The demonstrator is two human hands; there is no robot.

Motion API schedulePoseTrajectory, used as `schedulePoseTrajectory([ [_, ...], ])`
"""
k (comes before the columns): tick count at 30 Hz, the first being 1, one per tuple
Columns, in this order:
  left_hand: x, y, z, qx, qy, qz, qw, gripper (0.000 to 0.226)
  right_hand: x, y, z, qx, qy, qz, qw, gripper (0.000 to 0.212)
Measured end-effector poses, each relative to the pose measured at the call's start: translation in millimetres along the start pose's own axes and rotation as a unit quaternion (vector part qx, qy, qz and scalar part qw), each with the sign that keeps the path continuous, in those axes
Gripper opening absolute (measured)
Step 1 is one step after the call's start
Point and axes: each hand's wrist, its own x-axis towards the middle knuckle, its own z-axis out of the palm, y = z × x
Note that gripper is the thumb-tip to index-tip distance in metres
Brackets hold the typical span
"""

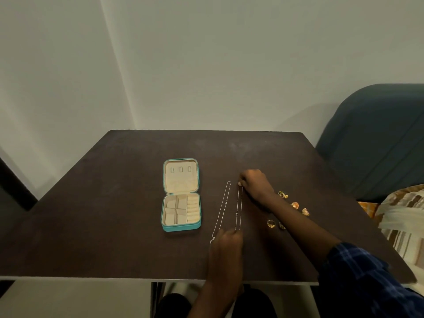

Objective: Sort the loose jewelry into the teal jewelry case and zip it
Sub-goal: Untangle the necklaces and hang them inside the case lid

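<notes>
The teal jewelry case (181, 227) lies open on the dark table, its cream lid flat behind the divided tray. To its right a thin silver chain (222, 210) lies stretched out. A second silver chain (239, 206) is pulled taut between my hands: my right hand (254, 183) pinches its far end, my left hand (227, 243) holds its near end. Gold earrings (295, 205) and two gold rings (271, 223) lie to the right, partly behind my right forearm.
The dark brown table (103, 226) stands against a pale wall corner. A blue upholstered seat (378, 138) and a striped cloth (403, 221) sit past the table's right edge.
</notes>
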Motion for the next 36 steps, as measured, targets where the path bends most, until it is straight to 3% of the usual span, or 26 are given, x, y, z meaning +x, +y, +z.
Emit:
schedulePoseTrajectory([
  [8,-9.9,-8.1,-15.0,-0.078,0.052,0.02,0.995,0.016,-13.5,4.8,-13.6,0.002,0.029,0.001,1.0,0.011],
  [12,-13.2,-31.4,-32.3,-0.094,0.094,-0.046,0.99,0.02,-30.8,5.7,-27.0,-0.015,0.057,-0.026,0.998,0.01],
  [17,-17.1,-50.6,-51.1,-0.086,0.081,-0.115,0.986,0.019,-55.5,-2.9,-34.8,-0.007,0.049,-0.068,0.996,0.012],
  [26,-26.4,-48.7,-46.9,-0.08,0.056,-0.12,0.988,0.021,-80.6,-38.7,-17.7,0.057,-0.022,-0.089,0.994,0.012],
  [30,-23.7,-42.6,-46.2,-0.073,0.037,-0.131,0.988,0.024,-72.9,-39.8,-5.1,0.063,-0.043,-0.033,0.997,0.015],
  [36,-25.7,-37.3,-41.3,-0.068,0.012,-0.125,0.99,0.032,-35.0,-27.3,5.1,0.066,0.014,0.068,0.995,0.018],
])
